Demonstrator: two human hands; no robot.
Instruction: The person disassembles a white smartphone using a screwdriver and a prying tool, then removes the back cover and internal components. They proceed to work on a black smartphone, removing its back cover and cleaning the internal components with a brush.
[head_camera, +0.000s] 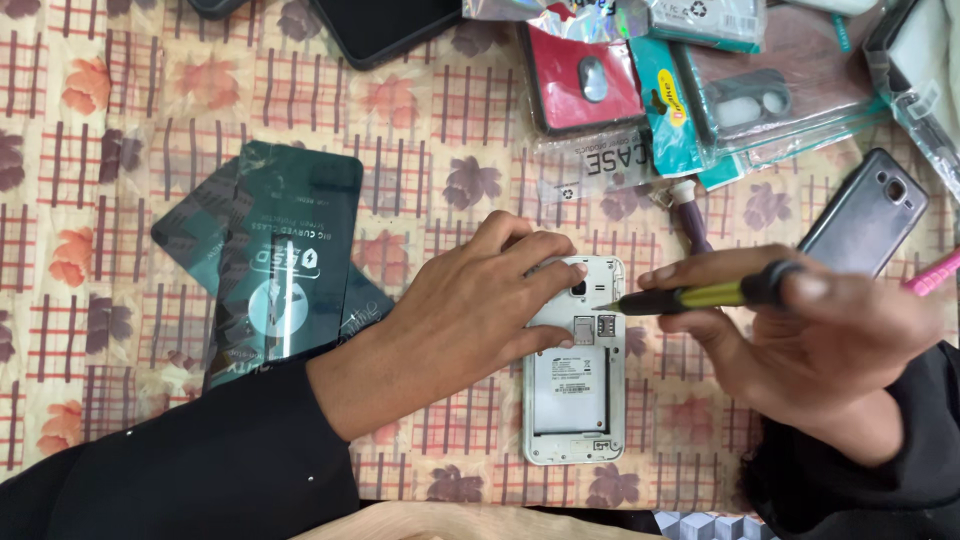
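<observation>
Hands at work on the table (130, 120): left hand (470, 310) pins an opened white phone (575, 390), right hand (800, 335) grips a screwdriver (700, 295), tip beside the camera, needing steady aim.

An opened phone (574, 375) lies on the counter (130, 110), screen protector packs (285, 260) to its left, packaged cases (700, 90) behind it, another phone (865, 215) to its right.

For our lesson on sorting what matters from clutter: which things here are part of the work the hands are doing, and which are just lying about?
In use:
white phone, back cover off
screwdriver, tip at the phone's top
left hand, pressing on the phone
right hand, holding the screwdriver

Lying about:
green packets
red case
bagged cases
grey back cover
pink tool
</observation>
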